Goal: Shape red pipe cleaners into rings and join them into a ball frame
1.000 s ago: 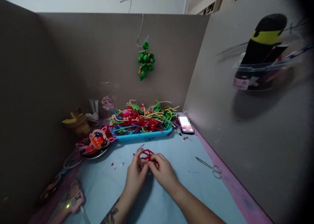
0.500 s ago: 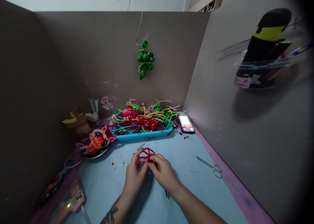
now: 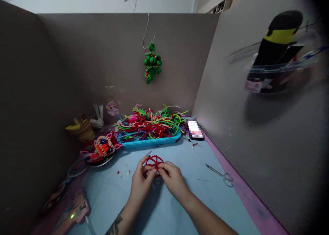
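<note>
Between my hands, above the blue work surface, is a round red pipe-cleaner piece (image 3: 156, 162) with spokes crossing inside its ring. My left hand (image 3: 141, 180) grips its left edge, index finger curled round the outside and thumb over the front. With thumb and fingertips, my right hand (image 3: 175, 180) pinches its right side near the middle. Fingers cover the lower part of the ring. Just behind the left fingertips lies a small pale stick (image 3: 147, 153).
A blue tray (image 3: 151, 143) heaped with coloured pipe cleaners stands behind. Scissors (image 3: 221, 175) and a phone (image 3: 195, 129) lie right. At left are a plate of pipe-cleaner figures (image 3: 102, 149) and a pink glue gun (image 3: 77, 207) with its light on. A green ornament (image 3: 152, 61) hangs behind.
The ring has turned slightly and shows more of its round outline. My left thumb has shifted up and right against it. The red strand end that hung below my right hand is out of sight.
</note>
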The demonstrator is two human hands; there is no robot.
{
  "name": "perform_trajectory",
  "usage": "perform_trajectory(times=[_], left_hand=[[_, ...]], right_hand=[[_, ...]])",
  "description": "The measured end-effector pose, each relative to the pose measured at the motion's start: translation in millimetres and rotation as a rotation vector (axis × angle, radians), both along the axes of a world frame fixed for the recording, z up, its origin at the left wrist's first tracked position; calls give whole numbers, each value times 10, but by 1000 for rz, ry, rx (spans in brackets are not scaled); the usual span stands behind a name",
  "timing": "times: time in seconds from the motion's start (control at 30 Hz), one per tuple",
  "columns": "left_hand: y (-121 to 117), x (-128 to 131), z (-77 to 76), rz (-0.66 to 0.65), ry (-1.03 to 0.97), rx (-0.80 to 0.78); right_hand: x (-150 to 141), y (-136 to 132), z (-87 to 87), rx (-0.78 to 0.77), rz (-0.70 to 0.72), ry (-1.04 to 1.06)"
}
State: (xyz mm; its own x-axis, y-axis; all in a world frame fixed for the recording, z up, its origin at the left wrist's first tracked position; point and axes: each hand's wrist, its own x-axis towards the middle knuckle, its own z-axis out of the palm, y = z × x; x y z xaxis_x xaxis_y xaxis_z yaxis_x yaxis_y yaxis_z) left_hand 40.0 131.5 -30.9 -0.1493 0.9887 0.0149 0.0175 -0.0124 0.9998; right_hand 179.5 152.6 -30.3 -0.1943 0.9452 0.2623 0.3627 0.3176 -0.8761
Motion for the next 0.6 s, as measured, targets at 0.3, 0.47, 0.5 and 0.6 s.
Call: perform_trajectory(times=[0.3, 0.47, 0.5, 0.6], left_hand=[[-9, 24, 20, 8, -30, 11], [-10, 35, -24, 34, 5, 10], [-9, 38, -31, 37, 7, 7], [-3, 44, -20, 36, -18, -4]], right_hand=[[-1, -13, 38, 44, -4, -4], [-13, -41, 4, 111, 7, -48], [-16, -45, -1, 123, 6, -51], [-23, -47, 1, 111, 7, -20]])
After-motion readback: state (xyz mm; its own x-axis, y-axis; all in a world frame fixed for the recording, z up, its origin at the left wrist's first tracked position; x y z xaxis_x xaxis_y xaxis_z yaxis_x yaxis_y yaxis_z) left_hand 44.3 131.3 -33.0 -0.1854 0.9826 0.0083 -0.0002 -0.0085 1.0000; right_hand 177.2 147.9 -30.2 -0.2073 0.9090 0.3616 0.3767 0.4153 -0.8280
